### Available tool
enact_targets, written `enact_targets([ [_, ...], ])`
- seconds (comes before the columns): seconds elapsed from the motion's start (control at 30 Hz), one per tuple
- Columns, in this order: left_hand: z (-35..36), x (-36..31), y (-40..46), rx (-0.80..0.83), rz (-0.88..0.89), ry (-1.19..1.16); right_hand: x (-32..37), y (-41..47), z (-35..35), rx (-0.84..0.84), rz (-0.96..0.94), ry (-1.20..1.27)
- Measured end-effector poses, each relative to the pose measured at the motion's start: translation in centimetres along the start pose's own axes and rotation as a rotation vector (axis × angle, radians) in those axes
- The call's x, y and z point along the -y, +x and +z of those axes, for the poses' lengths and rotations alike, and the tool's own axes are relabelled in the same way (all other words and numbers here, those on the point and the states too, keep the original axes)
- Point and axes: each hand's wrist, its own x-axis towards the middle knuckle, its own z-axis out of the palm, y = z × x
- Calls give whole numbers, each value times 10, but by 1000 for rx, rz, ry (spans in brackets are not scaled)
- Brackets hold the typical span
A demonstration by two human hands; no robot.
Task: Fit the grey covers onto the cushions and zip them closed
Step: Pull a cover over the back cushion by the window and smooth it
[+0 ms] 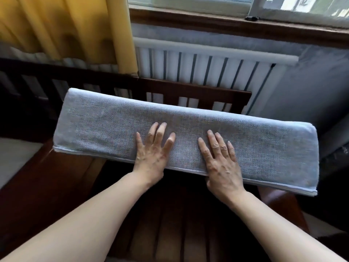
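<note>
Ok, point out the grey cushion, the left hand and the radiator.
grey cushion (105,125): head view, bare fabric on its left half.
left hand (153,154): head view, back of the hand, lying flat on the cushion.
radiator (207,70): head view, white fins under the window.

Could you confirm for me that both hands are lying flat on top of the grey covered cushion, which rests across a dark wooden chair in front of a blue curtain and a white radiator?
Nearly: the curtain is yellow, not blue, as the head view shows. The rest holds: the left hand and right hand lie flat on the grey covered cushion, across the dark wooden chair before the white radiator.
</note>
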Motion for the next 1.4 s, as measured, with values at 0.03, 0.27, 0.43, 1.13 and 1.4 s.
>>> enact_targets([
  [0.03, 8, -8, -16, -18, -6, 20, 3, -18, 2, 10, -25, -3],
  [0.27, 46, -30, -118, -45, 39, 68, 11, -109, 31, 126, -232, 11],
  [0.43, 78, -40, -162, -82, 35, 77, 29, -157, 68, 76, -253, 4],
  [1.13, 126, -25, -198, 41, 9, -37, 89, -224, 118, -115, -50, -6],
  [1.4, 162, -40, -213, 460, -44, -21, 95, -219, 169, 221, 41, -54],
])
